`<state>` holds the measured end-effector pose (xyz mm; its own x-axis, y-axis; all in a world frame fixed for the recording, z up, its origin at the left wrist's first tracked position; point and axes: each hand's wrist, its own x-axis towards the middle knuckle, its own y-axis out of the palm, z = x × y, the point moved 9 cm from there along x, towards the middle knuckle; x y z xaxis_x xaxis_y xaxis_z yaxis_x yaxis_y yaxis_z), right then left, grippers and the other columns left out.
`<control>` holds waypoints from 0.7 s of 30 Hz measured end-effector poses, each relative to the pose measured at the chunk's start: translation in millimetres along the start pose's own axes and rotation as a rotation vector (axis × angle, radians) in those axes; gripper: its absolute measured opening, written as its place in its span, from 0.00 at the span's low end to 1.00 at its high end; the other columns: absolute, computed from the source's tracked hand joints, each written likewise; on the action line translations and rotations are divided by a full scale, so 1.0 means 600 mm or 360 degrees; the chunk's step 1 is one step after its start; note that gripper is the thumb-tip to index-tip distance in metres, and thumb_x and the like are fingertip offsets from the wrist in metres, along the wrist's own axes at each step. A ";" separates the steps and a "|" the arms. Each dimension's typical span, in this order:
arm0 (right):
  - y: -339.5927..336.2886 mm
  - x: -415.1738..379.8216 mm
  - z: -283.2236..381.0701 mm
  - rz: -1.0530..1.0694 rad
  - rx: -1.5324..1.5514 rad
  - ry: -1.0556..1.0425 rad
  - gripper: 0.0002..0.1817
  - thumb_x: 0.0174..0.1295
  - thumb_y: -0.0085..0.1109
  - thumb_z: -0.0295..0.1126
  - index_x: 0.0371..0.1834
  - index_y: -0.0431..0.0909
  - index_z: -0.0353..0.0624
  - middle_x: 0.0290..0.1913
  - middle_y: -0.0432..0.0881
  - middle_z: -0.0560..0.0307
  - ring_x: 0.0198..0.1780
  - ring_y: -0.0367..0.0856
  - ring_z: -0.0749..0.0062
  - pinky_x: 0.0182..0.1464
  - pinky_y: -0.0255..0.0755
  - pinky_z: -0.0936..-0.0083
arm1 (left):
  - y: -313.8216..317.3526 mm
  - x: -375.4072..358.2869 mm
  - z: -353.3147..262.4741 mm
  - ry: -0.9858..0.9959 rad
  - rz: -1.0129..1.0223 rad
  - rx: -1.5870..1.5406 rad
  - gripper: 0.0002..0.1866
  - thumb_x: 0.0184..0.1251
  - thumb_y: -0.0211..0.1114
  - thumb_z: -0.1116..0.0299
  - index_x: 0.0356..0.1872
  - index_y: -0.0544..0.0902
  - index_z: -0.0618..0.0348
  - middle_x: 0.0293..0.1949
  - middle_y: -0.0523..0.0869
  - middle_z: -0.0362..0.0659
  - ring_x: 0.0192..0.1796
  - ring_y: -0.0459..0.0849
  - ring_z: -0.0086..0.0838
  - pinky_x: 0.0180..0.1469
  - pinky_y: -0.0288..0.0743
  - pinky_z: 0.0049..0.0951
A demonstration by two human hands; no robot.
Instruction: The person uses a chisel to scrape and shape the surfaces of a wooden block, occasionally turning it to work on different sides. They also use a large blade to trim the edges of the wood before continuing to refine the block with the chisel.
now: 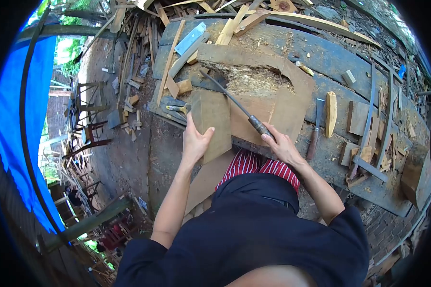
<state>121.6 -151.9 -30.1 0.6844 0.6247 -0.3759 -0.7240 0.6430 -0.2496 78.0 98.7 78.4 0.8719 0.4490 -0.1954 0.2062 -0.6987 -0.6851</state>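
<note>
A large flat wooden board (294, 103) with a ragged, rough hollow lies on the worn workbench in front of me. My left hand (196, 140) grips the left edge of a thick wooden block (213, 122), its thumb on the near face. In my right hand (281, 146) is the dark handle of a long rasp-like tool (238, 104). The tool's thin metal shaft points up and left, across the block's upper right corner. Yellow-handled pliers or a similar tool (178, 109) lie just beyond my left hand.
To the right lie a chisel-like tool (314, 138), a pale wooden piece (331, 115), a small block (348, 77) and a frame saw (368, 129). A blue-white box (190, 38) and wood strips sit at the back left. A large block (416, 174) stands far right.
</note>
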 end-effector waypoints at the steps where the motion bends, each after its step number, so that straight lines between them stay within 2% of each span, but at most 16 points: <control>1: -0.002 -0.001 -0.006 0.0112 0.0086 0.0227 0.30 0.74 0.46 0.51 0.77 0.61 0.57 0.28 0.82 0.44 0.26 0.84 0.55 0.35 0.76 0.57 | 0.002 0.006 0.000 -0.0005 0.0051 0.0010 0.38 0.58 0.70 0.75 0.69 0.61 0.59 0.54 0.84 0.60 0.57 0.84 0.49 0.60 0.76 0.40; 2: 0.002 -0.005 -0.019 0.0216 0.0173 0.0458 0.30 0.74 0.47 0.51 0.76 0.61 0.55 0.25 0.80 0.47 0.24 0.83 0.61 0.33 0.77 0.60 | -0.001 0.009 -0.003 -0.0024 0.0052 -0.0002 0.38 0.58 0.70 0.75 0.69 0.61 0.59 0.54 0.84 0.60 0.57 0.84 0.49 0.60 0.76 0.40; 3: -0.001 -0.002 -0.025 0.0213 0.0220 0.0457 0.30 0.74 0.47 0.51 0.75 0.63 0.50 0.22 0.76 0.52 0.19 0.80 0.70 0.25 0.76 0.66 | 0.002 0.012 -0.007 -0.0055 0.0104 0.0013 0.37 0.58 0.70 0.75 0.69 0.61 0.59 0.54 0.84 0.60 0.58 0.84 0.49 0.59 0.76 0.40; 8: -0.015 0.018 -0.047 0.0324 0.0248 0.0587 0.28 0.74 0.48 0.50 0.71 0.67 0.47 0.19 0.76 0.55 0.17 0.80 0.70 0.17 0.74 0.70 | 0.011 0.009 -0.018 -0.0040 0.0134 0.0057 0.36 0.59 0.69 0.75 0.68 0.62 0.58 0.54 0.84 0.60 0.58 0.84 0.49 0.59 0.76 0.39; 10: 0.000 0.044 -0.072 0.0398 0.0090 0.0456 0.26 0.72 0.48 0.48 0.67 0.69 0.44 0.19 0.76 0.55 0.19 0.81 0.68 0.17 0.74 0.70 | 0.010 0.007 -0.020 -0.0042 0.0133 0.0024 0.36 0.59 0.69 0.75 0.68 0.62 0.59 0.54 0.84 0.59 0.56 0.85 0.48 0.58 0.76 0.39; 12: 0.005 0.057 -0.074 0.0397 0.0031 0.0410 0.25 0.71 0.47 0.46 0.63 0.70 0.41 0.21 0.78 0.52 0.21 0.83 0.66 0.17 0.75 0.69 | 0.007 0.009 -0.021 -0.0012 0.0133 0.0074 0.37 0.59 0.69 0.75 0.69 0.61 0.61 0.54 0.85 0.59 0.56 0.85 0.47 0.58 0.77 0.39; 14: 0.012 0.053 -0.064 0.0411 0.0340 0.0544 0.24 0.71 0.46 0.46 0.63 0.70 0.42 0.27 0.82 0.41 0.27 0.86 0.54 0.27 0.80 0.60 | 0.004 0.013 -0.017 0.0019 0.0127 0.0124 0.37 0.59 0.69 0.75 0.69 0.61 0.62 0.53 0.85 0.59 0.56 0.86 0.47 0.58 0.77 0.38; 15: 0.017 0.052 -0.064 0.0410 0.0346 0.0544 0.24 0.71 0.46 0.46 0.63 0.70 0.42 0.27 0.82 0.41 0.27 0.86 0.54 0.27 0.80 0.60 | 0.002 0.014 -0.005 -0.0038 0.0111 0.0064 0.37 0.59 0.69 0.76 0.69 0.61 0.64 0.53 0.84 0.60 0.56 0.86 0.45 0.58 0.77 0.38; 17: 0.001 0.052 -0.033 0.0130 -0.0194 0.0119 0.26 0.72 0.46 0.46 0.69 0.67 0.48 0.31 0.83 0.32 0.32 0.85 0.40 0.41 0.78 0.51 | 0.003 0.013 0.012 -0.0097 0.0107 0.0003 0.37 0.59 0.69 0.76 0.69 0.61 0.66 0.53 0.84 0.60 0.56 0.86 0.44 0.58 0.77 0.37; 18: 0.000 0.045 -0.025 0.0121 -0.0192 0.0128 0.26 0.72 0.46 0.46 0.69 0.67 0.48 0.31 0.83 0.32 0.32 0.85 0.40 0.41 0.78 0.51 | 0.002 0.013 0.020 -0.0127 0.0082 -0.0135 0.36 0.59 0.68 0.77 0.68 0.61 0.67 0.53 0.84 0.59 0.55 0.86 0.43 0.58 0.77 0.37; 19: -0.008 0.038 -0.005 0.0092 -0.0172 0.0126 0.27 0.73 0.46 0.47 0.72 0.64 0.52 0.33 0.83 0.30 0.34 0.83 0.35 0.45 0.76 0.48 | 0.002 0.015 0.022 -0.0160 0.0053 -0.0272 0.36 0.59 0.68 0.77 0.68 0.61 0.68 0.53 0.84 0.59 0.55 0.86 0.42 0.58 0.77 0.36; 20: -0.016 0.033 0.016 0.0074 -0.0151 0.0122 0.29 0.73 0.46 0.47 0.76 0.61 0.56 0.34 0.83 0.29 0.37 0.82 0.31 0.49 0.73 0.45 | 0.003 0.015 0.022 -0.0169 0.0056 -0.0271 0.36 0.59 0.68 0.77 0.68 0.61 0.68 0.53 0.84 0.59 0.55 0.86 0.42 0.58 0.77 0.36; 21: -0.021 0.027 0.035 0.0096 -0.0132 0.0128 0.31 0.74 0.46 0.45 0.79 0.55 0.61 0.35 0.83 0.29 0.38 0.82 0.30 0.48 0.74 0.44 | 0.001 0.015 0.012 -0.0136 0.0076 -0.0219 0.36 0.59 0.68 0.77 0.68 0.61 0.68 0.54 0.84 0.59 0.55 0.86 0.41 0.58 0.78 0.36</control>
<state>143.7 -140.2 -14.3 0.6327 0.6215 -0.4620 -0.7706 0.5644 -0.2959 82.9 106.0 71.2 0.8425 0.4552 -0.2882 0.2296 -0.7873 -0.5723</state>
